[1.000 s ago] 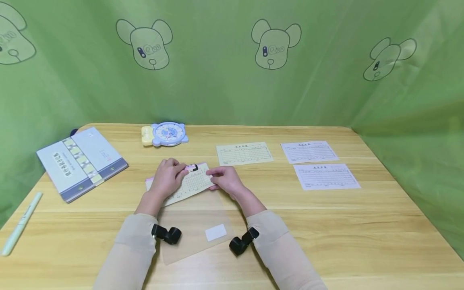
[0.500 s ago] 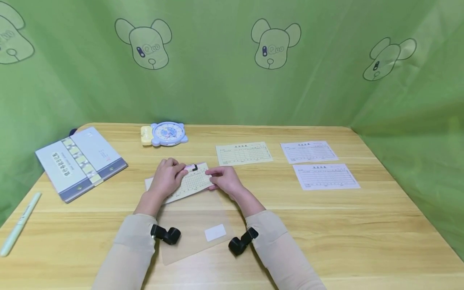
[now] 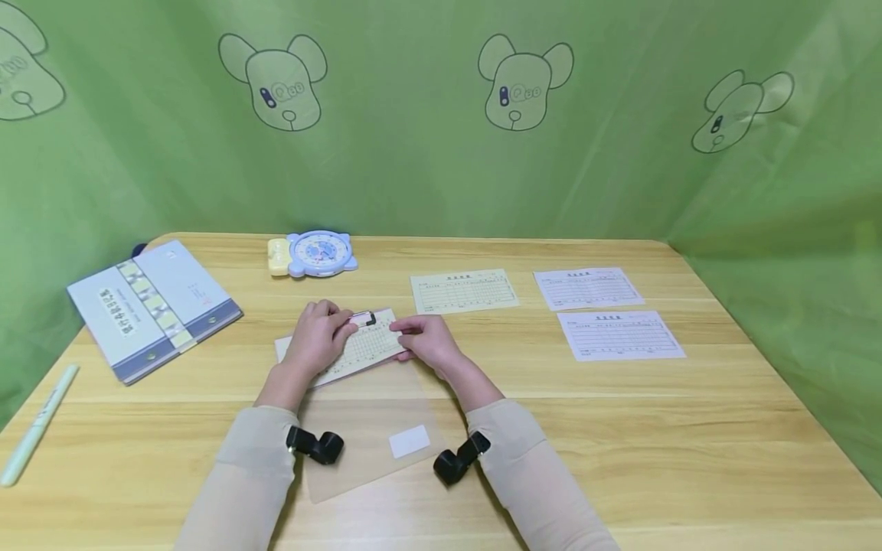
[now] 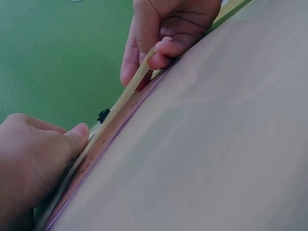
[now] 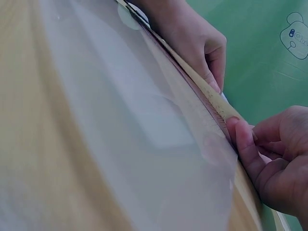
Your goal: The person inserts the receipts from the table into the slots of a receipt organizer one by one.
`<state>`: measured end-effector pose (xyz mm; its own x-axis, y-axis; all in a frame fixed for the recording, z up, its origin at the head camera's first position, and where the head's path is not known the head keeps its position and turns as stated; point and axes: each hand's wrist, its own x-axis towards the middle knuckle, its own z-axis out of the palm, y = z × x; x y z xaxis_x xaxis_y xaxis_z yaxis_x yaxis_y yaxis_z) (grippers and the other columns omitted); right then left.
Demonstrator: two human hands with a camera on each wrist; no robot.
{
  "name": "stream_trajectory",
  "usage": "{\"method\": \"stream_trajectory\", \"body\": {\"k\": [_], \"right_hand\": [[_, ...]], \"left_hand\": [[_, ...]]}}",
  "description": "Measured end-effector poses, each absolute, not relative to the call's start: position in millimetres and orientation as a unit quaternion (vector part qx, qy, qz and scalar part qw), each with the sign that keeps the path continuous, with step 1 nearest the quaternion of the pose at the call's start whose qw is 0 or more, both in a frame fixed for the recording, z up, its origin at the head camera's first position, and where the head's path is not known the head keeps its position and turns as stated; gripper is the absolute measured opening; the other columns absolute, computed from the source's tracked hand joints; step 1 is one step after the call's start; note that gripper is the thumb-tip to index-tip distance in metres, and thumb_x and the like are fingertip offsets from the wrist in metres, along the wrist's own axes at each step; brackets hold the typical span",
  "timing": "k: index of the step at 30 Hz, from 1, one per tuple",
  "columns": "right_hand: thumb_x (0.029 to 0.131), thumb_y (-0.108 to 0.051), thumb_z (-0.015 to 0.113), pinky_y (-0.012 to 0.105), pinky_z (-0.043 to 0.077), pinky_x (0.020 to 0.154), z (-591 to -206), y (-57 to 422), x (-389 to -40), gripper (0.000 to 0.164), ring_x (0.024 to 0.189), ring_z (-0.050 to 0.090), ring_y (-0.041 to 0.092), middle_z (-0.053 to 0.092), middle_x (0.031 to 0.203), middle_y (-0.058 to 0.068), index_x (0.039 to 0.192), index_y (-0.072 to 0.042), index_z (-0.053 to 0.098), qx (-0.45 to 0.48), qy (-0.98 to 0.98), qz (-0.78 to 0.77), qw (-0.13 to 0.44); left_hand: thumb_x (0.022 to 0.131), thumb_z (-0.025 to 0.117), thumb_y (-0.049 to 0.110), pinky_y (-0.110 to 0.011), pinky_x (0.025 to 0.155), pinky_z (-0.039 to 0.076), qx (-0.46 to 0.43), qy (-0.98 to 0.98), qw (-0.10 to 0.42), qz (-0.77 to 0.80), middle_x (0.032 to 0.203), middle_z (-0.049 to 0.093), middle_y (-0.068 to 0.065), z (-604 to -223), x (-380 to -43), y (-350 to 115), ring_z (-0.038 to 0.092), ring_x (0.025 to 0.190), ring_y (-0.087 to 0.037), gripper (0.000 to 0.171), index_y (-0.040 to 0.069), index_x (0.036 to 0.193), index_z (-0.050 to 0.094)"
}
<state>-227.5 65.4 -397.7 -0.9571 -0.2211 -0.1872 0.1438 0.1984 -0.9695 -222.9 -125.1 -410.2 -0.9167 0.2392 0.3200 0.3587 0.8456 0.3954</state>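
Note:
A cream printed form tops a pad with pink-edged sheets, tilted at the middle of the table. My left hand covers its left part, thumb and forefinger pinching a small clip with a black end at the upper edge. At the right edge, my right hand pinches the form between thumb and fingers. In the left wrist view, the cream form bows away from the pink sheet under it. A translucent plastic folder with a white label extends below the pad.
Another cream form and two pale lilac forms lie to the right. A blue toy clock stands at the back. A blue-grey binder and a mint-green pen lie at left. Green curtain hangs behind.
The pad's lower edge has shifted slightly upward, and the form lies a little flatter. Both hands keep almost the same position and hold.

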Motion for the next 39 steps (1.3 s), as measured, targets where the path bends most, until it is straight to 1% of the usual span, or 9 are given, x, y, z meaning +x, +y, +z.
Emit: {"method": "stream_trajectory", "body": {"k": [8, 12, 20, 25, 28, 31, 34, 35, 39], "right_hand": [[0.080, 0.005, 0.052, 0.028, 0.049, 0.057, -391, 72, -224, 0.026, 0.059, 0.056, 0.017, 0.055, 0.100, 0.019, 0.106, 0.007, 0.056, -0.057, 0.758, -0.628, 0.169], [0.083, -0.001, 0.052, 0.032, 0.048, 0.062, -380, 90, -222, 0.030, 0.067, 0.058, 0.024, 0.055, 0.096, 0.021, 0.111, 0.007, 0.051, -0.087, 0.762, -0.612, 0.191], [0.085, -0.009, 0.053, 0.042, 0.044, 0.074, -346, 166, -222, 0.036, 0.088, 0.051, 0.040, 0.051, 0.106, 0.027, 0.117, 0.007, 0.046, -0.137, 0.800, -0.571, 0.124], [0.086, -0.008, 0.052, 0.038, 0.043, 0.077, -334, 232, -225, 0.038, 0.087, 0.056, 0.025, 0.047, 0.112, 0.028, 0.118, 0.011, 0.043, -0.112, 0.824, -0.552, 0.058], [0.084, -0.011, 0.055, 0.031, 0.044, 0.075, -363, 299, -248, 0.039, 0.087, 0.056, 0.016, 0.052, 0.111, 0.019, 0.119, 0.004, 0.047, -0.103, 0.820, -0.562, 0.028], [0.081, -0.022, 0.060, 0.021, 0.044, 0.071, -392, 363, -269, 0.042, 0.088, 0.053, 0.008, 0.056, 0.106, 0.001, 0.119, -0.007, 0.050, -0.054, 0.829, -0.557, -0.008], [0.077, -0.034, 0.063, 0.016, 0.040, 0.072, -392, 399, -267, 0.054, 0.090, 0.049, 0.003, 0.054, 0.107, -0.006, 0.123, -0.011, 0.047, 0.033, 0.852, -0.523, -0.024], [0.077, -0.037, 0.062, 0.017, 0.039, 0.075, -390, 406, -264, 0.058, 0.094, 0.048, 0.005, 0.053, 0.111, -0.004, 0.126, -0.011, 0.044, 0.055, 0.862, -0.504, -0.027], [0.081, -0.038, 0.056, 0.040, 0.029, 0.090, -368, 414, -243, 0.069, 0.112, 0.035, 0.033, 0.035, 0.127, 0.023, 0.131, 0.002, 0.030, 0.090, 0.895, -0.437, 0.003]], "left_hand": [[0.084, 0.055, 0.025, -0.039, 0.078, 0.032, -0.136, -0.949, 0.118, -0.258, 0.098, 0.050, -0.014, -412, -223, -126, 0.040, 0.089, -0.026, 0.035, 0.002, 0.110, 0.059], [0.083, 0.057, 0.025, -0.039, 0.078, 0.031, -0.127, -0.948, 0.116, -0.269, 0.099, 0.050, -0.014, -412, -221, -127, 0.040, 0.090, -0.027, 0.035, 0.002, 0.109, 0.059], [0.083, 0.057, 0.024, -0.039, 0.077, 0.031, -0.130, -0.944, 0.120, -0.278, 0.098, 0.050, -0.015, -411, -222, -125, 0.040, 0.089, -0.027, 0.035, 0.002, 0.109, 0.059], [0.083, 0.057, 0.024, -0.040, 0.078, 0.031, -0.132, -0.944, 0.122, -0.278, 0.098, 0.050, -0.015, -411, -222, -124, 0.040, 0.090, -0.028, 0.034, 0.002, 0.108, 0.059], [0.083, 0.057, 0.024, -0.040, 0.078, 0.031, -0.132, -0.944, 0.120, -0.278, 0.098, 0.050, -0.015, -412, -222, -125, 0.040, 0.090, -0.028, 0.033, 0.002, 0.108, 0.060], [0.083, 0.058, 0.024, -0.040, 0.077, 0.031, -0.134, -0.942, 0.123, -0.281, 0.098, 0.050, -0.015, -412, -223, -125, 0.040, 0.089, -0.028, 0.033, 0.003, 0.108, 0.060], [0.082, 0.058, 0.023, -0.039, 0.077, 0.031, -0.137, -0.940, 0.128, -0.285, 0.097, 0.051, -0.015, -412, -223, -125, 0.040, 0.089, -0.027, 0.032, 0.002, 0.107, 0.061], [0.082, 0.059, 0.023, -0.039, 0.077, 0.031, -0.139, -0.939, 0.129, -0.287, 0.097, 0.051, -0.015, -412, -223, -124, 0.041, 0.089, -0.027, 0.032, 0.002, 0.106, 0.061], [0.082, 0.059, 0.022, -0.039, 0.077, 0.031, -0.139, -0.936, 0.127, -0.297, 0.096, 0.050, -0.015, -411, -223, -123, 0.040, 0.088, -0.027, 0.031, 0.002, 0.105, 0.061]]}}
